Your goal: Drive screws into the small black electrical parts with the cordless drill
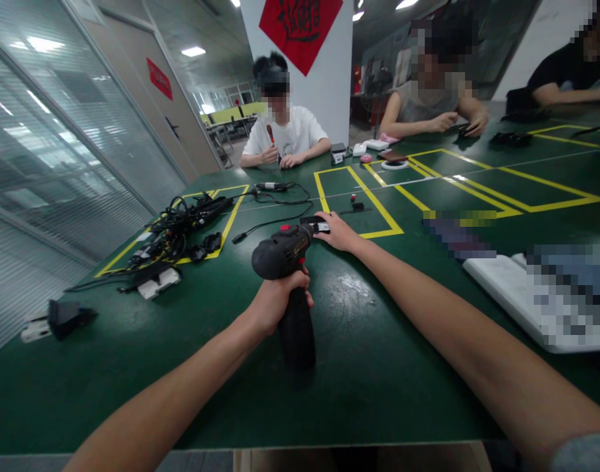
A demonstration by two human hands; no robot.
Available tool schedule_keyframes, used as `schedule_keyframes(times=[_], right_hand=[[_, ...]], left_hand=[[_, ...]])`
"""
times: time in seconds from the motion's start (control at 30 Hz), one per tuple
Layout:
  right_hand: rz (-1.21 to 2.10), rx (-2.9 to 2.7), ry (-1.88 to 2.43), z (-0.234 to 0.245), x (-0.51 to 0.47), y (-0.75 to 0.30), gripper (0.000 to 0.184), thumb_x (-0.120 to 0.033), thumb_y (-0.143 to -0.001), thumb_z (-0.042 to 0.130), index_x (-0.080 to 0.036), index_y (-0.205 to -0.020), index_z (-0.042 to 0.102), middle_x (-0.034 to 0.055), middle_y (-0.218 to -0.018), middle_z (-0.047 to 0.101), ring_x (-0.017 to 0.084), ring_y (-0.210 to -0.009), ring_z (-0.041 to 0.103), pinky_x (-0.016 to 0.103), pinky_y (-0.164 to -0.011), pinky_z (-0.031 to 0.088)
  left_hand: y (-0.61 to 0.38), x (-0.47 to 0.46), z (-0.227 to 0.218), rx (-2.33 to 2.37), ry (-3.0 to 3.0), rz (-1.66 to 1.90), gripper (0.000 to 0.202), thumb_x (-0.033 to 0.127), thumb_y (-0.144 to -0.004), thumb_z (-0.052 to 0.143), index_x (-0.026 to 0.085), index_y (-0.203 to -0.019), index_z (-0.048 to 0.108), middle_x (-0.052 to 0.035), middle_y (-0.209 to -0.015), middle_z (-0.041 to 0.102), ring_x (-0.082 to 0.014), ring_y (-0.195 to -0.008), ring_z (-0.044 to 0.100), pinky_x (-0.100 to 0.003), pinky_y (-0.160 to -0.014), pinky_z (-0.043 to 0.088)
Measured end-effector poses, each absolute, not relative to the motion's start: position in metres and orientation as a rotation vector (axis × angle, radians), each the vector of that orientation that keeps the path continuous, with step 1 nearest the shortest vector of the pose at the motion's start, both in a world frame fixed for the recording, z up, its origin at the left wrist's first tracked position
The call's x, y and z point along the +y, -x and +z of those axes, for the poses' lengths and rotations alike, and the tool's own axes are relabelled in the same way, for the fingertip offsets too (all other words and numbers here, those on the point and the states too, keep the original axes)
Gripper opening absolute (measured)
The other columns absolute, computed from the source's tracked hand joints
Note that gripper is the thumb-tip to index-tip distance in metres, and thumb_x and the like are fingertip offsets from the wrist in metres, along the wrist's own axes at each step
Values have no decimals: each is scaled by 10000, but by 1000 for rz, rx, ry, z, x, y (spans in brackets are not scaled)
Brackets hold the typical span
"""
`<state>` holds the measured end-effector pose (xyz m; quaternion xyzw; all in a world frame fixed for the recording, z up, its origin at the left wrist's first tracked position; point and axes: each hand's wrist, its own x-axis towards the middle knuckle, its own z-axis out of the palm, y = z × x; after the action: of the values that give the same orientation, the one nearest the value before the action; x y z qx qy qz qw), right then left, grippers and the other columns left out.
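Note:
My left hand (pixel 279 298) is closed round the grip of a black cordless electric screwdriver (pixel 286 262), which points away from me across the green table (pixel 369 367). Its nose meets a small black and white part (pixel 318 227) lying on the table. My right hand (pixel 340 231) reaches out and pinches that small part at the tool's tip, fingers closed on it. Both forearms stretch forward over the table.
A tangle of black cables and adapters (pixel 179 229) lies at the left inside yellow tape lines. A white keyboard-like slab (pixel 521 288) sits at the right. Small parts (pixel 356 202) rest in a yellow square (pixel 378 210). Three people sit at the far side.

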<state>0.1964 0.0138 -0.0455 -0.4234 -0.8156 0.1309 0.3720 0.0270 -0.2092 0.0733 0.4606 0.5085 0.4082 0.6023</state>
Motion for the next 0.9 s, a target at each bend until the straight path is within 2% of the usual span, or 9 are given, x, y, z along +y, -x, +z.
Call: schedule_keyframes(times=[0.2,0.9], right_hand=[[342,-2086,1079,-47,15,-196,599,-340,-825,670,-212,-1372,461,115,-1217,502,267,-1139,556,419,-993,456],[348,-2090,1087,-48,16,-197,642,-381,-798,705,-217,-1370,462,111,-1201,519,272,-1117,556,422,-978,465]], left_hand=[[-27,-209,73,1187,-1068,948,194,229,-640,627,166,-807,549,15,-609,566,-131,-481,569,-252,-496,431],[-28,-209,72,1179,-1062,948,182,221,-642,618,161,-798,547,24,-590,548,-129,-471,565,-242,-479,420]])
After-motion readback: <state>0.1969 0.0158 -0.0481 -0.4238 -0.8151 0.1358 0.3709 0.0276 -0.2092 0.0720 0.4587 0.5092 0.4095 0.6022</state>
